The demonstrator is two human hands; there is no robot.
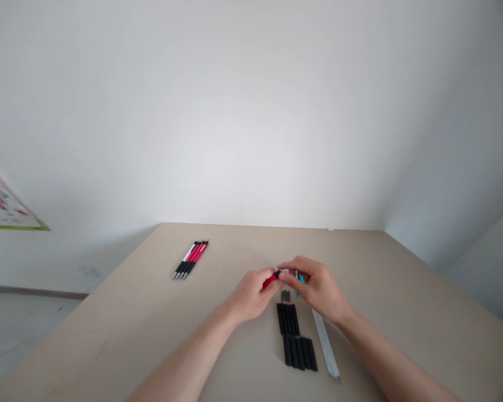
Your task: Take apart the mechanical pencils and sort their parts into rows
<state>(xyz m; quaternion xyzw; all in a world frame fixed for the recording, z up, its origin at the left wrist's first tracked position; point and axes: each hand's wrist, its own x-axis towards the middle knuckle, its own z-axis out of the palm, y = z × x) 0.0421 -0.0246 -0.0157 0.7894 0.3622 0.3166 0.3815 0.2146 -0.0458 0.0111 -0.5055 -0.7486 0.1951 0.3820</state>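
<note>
My left hand (254, 293) is closed around a red pen barrel (270, 281) with a black end. At that black end, the thumb and fingers of my right hand (316, 283) are pinched together; any small part between them is too small to make out. Partly behind my right hand lie blue pieces (300, 277). Just below the hands sit several small springs (285, 296). Nearer to me are a row of thin black tubes (288, 319) and a row of thicker black tubes (300, 352). White pen refills (327, 346) lie under my right wrist, partly hidden.
Several pens (190, 259) in red, white and black lie side by side at the far left of the beige table (151, 335). A white wall (251, 123) stands behind the table, and a poster (8, 204) hangs at the left.
</note>
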